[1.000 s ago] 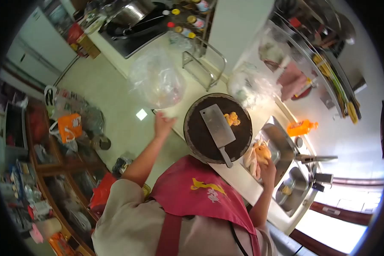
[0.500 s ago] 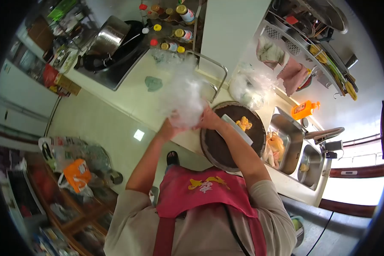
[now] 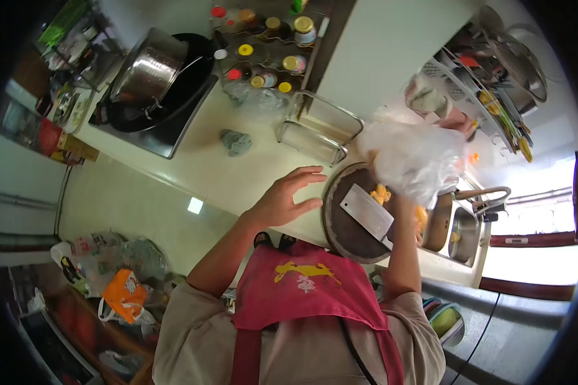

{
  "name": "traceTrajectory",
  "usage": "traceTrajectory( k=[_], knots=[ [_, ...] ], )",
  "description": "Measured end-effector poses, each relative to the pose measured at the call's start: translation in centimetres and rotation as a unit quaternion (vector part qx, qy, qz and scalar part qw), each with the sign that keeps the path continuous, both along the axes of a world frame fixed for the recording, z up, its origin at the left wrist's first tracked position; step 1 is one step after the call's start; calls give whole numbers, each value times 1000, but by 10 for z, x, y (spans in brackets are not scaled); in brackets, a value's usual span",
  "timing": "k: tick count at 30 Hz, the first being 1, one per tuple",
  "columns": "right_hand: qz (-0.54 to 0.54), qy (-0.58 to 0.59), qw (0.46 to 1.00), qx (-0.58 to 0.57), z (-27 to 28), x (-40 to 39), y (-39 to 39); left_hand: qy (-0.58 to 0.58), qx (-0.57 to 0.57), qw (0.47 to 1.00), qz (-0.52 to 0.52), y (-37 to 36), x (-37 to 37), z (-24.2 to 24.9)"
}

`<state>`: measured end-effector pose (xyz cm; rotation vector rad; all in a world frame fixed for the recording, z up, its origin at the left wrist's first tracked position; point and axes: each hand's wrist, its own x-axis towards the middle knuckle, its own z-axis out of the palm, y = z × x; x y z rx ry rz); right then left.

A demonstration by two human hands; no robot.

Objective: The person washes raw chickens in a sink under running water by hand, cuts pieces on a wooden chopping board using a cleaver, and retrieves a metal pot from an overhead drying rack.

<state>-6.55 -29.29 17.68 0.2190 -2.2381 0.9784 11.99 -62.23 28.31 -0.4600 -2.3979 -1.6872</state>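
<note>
My left hand (image 3: 288, 197) hovers above the counter, left of the round chopping board (image 3: 345, 224), with fingers apart and nothing in it. My right hand (image 3: 401, 204) is over the board's right side, its fingers mostly hidden by a large translucent plastic bag (image 3: 417, 157) that hangs from it, blurred by motion. On the board lies a cleaver (image 3: 368, 210) with its handle toward my right forearm. A yellowish piece of raw chicken (image 3: 380, 194) sits beside the blade. More chicken (image 3: 420, 218) shows at the sink, partly covered by my right arm.
A metal rack (image 3: 321, 128) stands behind the board. A crumpled green-grey bag (image 3: 236, 142) lies on the counter. At the back left are a wok (image 3: 131, 112) with a steel pot (image 3: 149, 70), and several bottles and jars (image 3: 263, 48). The sink (image 3: 464, 234) is at right.
The plastic bag moved from between both hands over the counter to the right, with my right hand. My left hand has let go and opened. The cleaver is now fully visible.
</note>
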Motion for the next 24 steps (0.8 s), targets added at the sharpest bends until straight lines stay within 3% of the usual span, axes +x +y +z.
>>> traceTrajectory(
  k=[4,7,10,11,13,15,17,18,20,23,24],
  knots=[
    [-21,-64,997,44,-2,-111,-8,-178,-5,980,92,-15,12,-68],
    [-34,-195,962,187,-37,-180,-14,-250,38,961,116,-26,26,-110],
    [-11,-342,850,399,-77,-216,-7,-288,-53,937,191,-56,24,-157],
    [4,-397,781,482,-54,-209,-15,-299,-89,924,222,-69,17,-165],
    [24,-419,710,565,-11,-189,-26,-276,-141,913,265,-99,-8,-176],
    [42,-357,748,558,-34,-201,3,-186,-215,902,323,-130,-35,-209],
    [73,-352,727,585,7,-168,4,-98,-315,851,410,-148,-68,-242],
    [67,-366,715,591,27,-151,0,-100,-314,852,408,-152,-79,-236],
    [135,-300,772,544,28,-134,30,-142,-323,858,374,-162,-97,-235],
    [159,-305,823,453,97,-46,7,-179,-384,853,304,-166,-92,-251],
    [193,-346,817,419,110,-21,-1,-211,-349,863,298,-163,-94,-267]
  ],
)
